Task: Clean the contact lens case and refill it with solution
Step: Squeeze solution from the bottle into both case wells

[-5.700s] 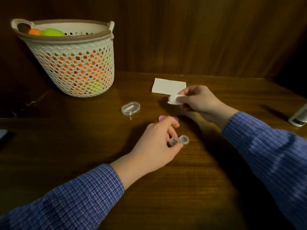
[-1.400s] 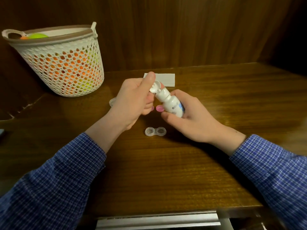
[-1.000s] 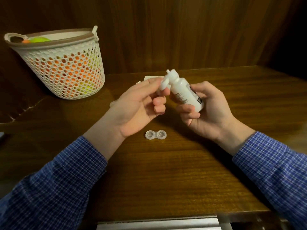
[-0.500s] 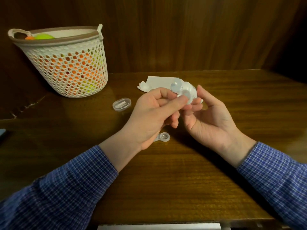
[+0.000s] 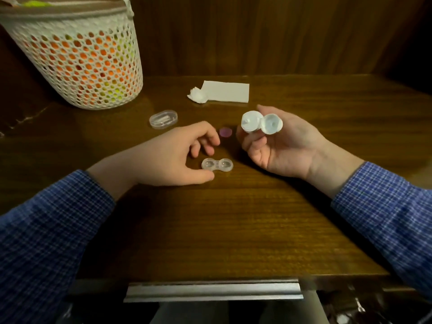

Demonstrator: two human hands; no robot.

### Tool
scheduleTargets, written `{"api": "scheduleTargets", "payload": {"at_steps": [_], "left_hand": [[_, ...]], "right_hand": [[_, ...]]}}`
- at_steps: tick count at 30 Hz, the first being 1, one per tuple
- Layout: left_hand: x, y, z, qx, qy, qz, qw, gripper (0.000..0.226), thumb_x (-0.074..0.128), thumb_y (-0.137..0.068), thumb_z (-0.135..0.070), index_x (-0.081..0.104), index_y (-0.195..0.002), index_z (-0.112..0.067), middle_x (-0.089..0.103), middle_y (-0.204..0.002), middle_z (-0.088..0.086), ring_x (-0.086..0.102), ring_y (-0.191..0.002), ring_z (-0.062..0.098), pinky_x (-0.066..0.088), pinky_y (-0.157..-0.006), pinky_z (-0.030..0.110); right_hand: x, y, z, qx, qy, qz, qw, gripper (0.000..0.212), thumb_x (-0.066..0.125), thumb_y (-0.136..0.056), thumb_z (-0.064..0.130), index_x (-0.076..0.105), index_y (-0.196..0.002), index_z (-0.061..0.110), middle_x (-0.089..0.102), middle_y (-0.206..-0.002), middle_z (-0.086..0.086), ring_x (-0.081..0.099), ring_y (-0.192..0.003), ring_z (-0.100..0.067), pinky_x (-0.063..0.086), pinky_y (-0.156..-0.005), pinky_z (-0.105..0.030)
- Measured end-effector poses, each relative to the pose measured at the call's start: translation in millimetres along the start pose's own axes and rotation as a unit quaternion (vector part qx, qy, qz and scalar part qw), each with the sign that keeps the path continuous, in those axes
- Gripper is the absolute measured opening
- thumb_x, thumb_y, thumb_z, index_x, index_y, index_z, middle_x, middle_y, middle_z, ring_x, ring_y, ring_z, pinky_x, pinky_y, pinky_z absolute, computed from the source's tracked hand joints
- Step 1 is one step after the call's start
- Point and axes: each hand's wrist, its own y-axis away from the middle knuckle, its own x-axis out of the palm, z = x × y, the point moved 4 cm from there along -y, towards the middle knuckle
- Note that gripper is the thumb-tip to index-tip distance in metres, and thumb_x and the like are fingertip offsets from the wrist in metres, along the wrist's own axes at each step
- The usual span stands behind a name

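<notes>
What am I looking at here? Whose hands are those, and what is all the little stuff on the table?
The camera sits on a person's head, looking down at their own two hands. The right hand holds a small white solution bottle with its flip cap open. The left hand rests on the wooden table beside a clear contact lens case with two open round cups. Further back lie a pink cap, a clear oval box, a white paper sheet and a crumpled wad. A white holey basket stands at the back left.
</notes>
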Motion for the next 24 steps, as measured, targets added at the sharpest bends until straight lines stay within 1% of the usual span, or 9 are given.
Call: {"api": "scheduleTargets", "payload": {"at_steps": [2, 5, 11, 12, 15, 17, 19, 21, 24], "left_hand": [[1, -2, -1, 0.009, 0.015, -0.016, 1.000, 0.055, 0.086, -0.080, -0.027, 0.054, -0.124, -0.038, 0.065, -0.107, -0.020, 0.063, -0.093, 0.008, 0.054, -0.076, 0.020], [2, -5, -4, 0.020, 0.026, -0.048, 0.998, 0.056, 0.087, -0.081, -0.021, 0.054, -0.124, -0.035, 0.070, -0.103, -0.016, 0.069, -0.092, 0.011, 0.058, -0.078, 0.023], [11, -9, -11, 0.020, 0.075, -0.100, 0.992, 0.060, 0.091, -0.077, -0.020, 0.056, -0.124, -0.031, 0.076, -0.099, -0.014, 0.072, -0.085, 0.015, 0.060, -0.075, 0.023], [13, -10, -11, 0.018, 0.083, -0.105, 0.991, 0.060, 0.091, -0.076, -0.020, 0.056, -0.124, -0.030, 0.076, -0.099, -0.014, 0.072, -0.084, 0.015, 0.060, -0.074, 0.023], [15, -12, -12, 0.012, 0.093, -0.109, 0.990, 0.060, 0.092, -0.075, -0.022, 0.057, -0.124, -0.030, 0.076, -0.097, -0.015, 0.071, -0.083, 0.012, 0.059, -0.072, 0.022], [15, -12, -12, 0.012, 0.094, -0.110, 0.989, 0.059, 0.091, -0.075, -0.023, 0.057, -0.122, -0.031, 0.076, -0.097, -0.016, 0.071, -0.083, 0.011, 0.059, -0.072, 0.021], [15, -13, -12, 0.013, 0.092, -0.111, 0.989, 0.058, 0.091, -0.075, -0.024, 0.057, -0.121, -0.034, 0.075, -0.096, -0.017, 0.070, -0.081, 0.009, 0.058, -0.071, 0.020], [15, -14, -12, 0.015, 0.090, -0.112, 0.989, 0.058, 0.091, -0.075, -0.025, 0.056, -0.120, -0.036, 0.075, -0.096, -0.018, 0.069, -0.080, 0.007, 0.057, -0.071, 0.018], [14, -14, -11, 0.015, 0.089, -0.114, 0.989, 0.057, 0.091, -0.075, -0.027, 0.056, -0.118, -0.038, 0.075, -0.096, -0.019, 0.068, -0.080, 0.005, 0.057, -0.071, 0.019]], "right_hand": [[3, 1, 1, -0.005, 0.046, -0.004, 0.999, 0.045, 0.050, -0.103, 0.044, 0.069, -0.090, 0.006, 0.068, -0.081, -0.007, 0.057, -0.060, -0.009, 0.053, -0.049, -0.019], [6, 3, 5, -0.035, 0.103, -0.028, 0.994, 0.026, 0.056, -0.102, 0.042, 0.054, -0.103, 0.016, 0.072, -0.077, -0.010, 0.060, -0.060, -0.013, 0.053, -0.049, -0.022], [6, -1, 9, -0.129, 0.207, -0.068, 0.967, 0.030, 0.059, -0.101, 0.040, 0.052, -0.118, 0.017, 0.076, -0.069, -0.003, 0.073, -0.062, -0.014, 0.054, -0.050, -0.023], [5, -2, 11, -0.142, 0.217, -0.073, 0.963, 0.031, 0.060, -0.100, 0.039, 0.051, -0.118, 0.016, 0.076, -0.069, -0.002, 0.074, -0.063, -0.015, 0.055, -0.051, -0.024], [0, -6, 16, -0.187, 0.278, -0.106, 0.936, 0.029, 0.064, -0.098, 0.039, 0.058, -0.108, 0.012, 0.077, -0.071, 0.000, 0.068, -0.075, -0.021, 0.054, -0.070, -0.032], [-1, -8, 19, -0.214, 0.329, -0.114, 0.913, 0.029, 0.063, -0.099, 0.040, 0.062, -0.101, 0.011, 0.074, -0.068, 0.004, 0.059, -0.069, -0.019, 0.049, -0.063, -0.028], [0, -8, 18, -0.224, 0.365, -0.099, 0.898, 0.029, 0.060, -0.101, 0.040, 0.061, -0.104, 0.012, 0.074, -0.068, 0.007, 0.054, -0.057, -0.010, 0.045, -0.053, -0.023], [1, -8, 16, -0.231, 0.391, -0.082, 0.887, 0.027, 0.060, -0.101, 0.039, 0.059, -0.108, 0.014, 0.076, -0.072, 0.007, 0.055, -0.052, -0.006, 0.045, -0.048, -0.018], [2, -8, 15, -0.243, 0.405, -0.061, 0.879, 0.022, 0.060, -0.102, 0.036, 0.058, -0.108, 0.015, 0.076, -0.075, 0.007, 0.055, -0.052, -0.006, 0.045, -0.046, -0.018]]}}
